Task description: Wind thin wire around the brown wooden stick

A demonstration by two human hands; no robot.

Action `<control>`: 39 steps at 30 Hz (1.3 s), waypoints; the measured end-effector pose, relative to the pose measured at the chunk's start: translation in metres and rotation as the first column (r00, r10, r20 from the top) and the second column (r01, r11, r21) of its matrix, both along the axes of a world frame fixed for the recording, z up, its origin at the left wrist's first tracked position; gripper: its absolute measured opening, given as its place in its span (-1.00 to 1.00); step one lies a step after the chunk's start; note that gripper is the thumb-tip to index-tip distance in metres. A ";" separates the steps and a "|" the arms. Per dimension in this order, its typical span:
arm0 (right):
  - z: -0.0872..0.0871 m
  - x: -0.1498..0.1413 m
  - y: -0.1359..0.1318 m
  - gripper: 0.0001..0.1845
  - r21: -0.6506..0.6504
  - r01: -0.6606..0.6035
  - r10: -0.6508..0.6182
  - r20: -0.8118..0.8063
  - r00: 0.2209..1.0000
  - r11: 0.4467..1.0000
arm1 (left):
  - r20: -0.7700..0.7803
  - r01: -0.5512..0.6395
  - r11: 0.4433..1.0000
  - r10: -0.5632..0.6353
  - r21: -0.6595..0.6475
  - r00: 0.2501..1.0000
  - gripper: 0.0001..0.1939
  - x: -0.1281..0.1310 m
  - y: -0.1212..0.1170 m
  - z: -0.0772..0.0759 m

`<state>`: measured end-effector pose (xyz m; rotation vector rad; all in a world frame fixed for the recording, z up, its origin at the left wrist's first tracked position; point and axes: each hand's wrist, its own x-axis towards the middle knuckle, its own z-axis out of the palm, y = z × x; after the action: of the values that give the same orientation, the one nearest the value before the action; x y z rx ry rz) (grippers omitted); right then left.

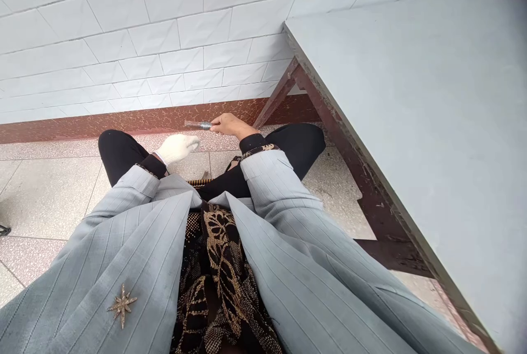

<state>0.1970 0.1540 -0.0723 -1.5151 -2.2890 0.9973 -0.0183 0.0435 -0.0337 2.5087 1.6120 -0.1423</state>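
Observation:
My right hand (229,124) is bare and closed around one end of a short, slim tool with a wire-wound silver middle (205,125). The tool points left, and its flat brownish end (191,123) is too small to identify. Just below and to the left is my left hand (178,148), in a white knitted glove. Its fingers are curled together, and whatever may be in them is hidden. The two hands are apart, both in front of my bent knees.
On the right stands a pale-topped table (411,96) with brown legs, close to my right arm. White wall tiles (152,35) rise ahead above a reddish-brown skirting (102,125). Speckled floor tiles (53,192) lie below. A small dark object (4,230) is at the left edge.

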 end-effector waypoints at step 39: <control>-0.006 0.005 0.012 -0.92 -0.059 0.160 -0.169 -0.234 0.957 0.985 | 0.421 -0.032 0.998 0.054 -0.059 0.906 -0.75 -0.007 0.005 -0.012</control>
<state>0.2024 0.1657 -0.0779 -1.4823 -1.9564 1.1165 -0.0252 0.0481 -0.0459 2.2573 1.4577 0.3401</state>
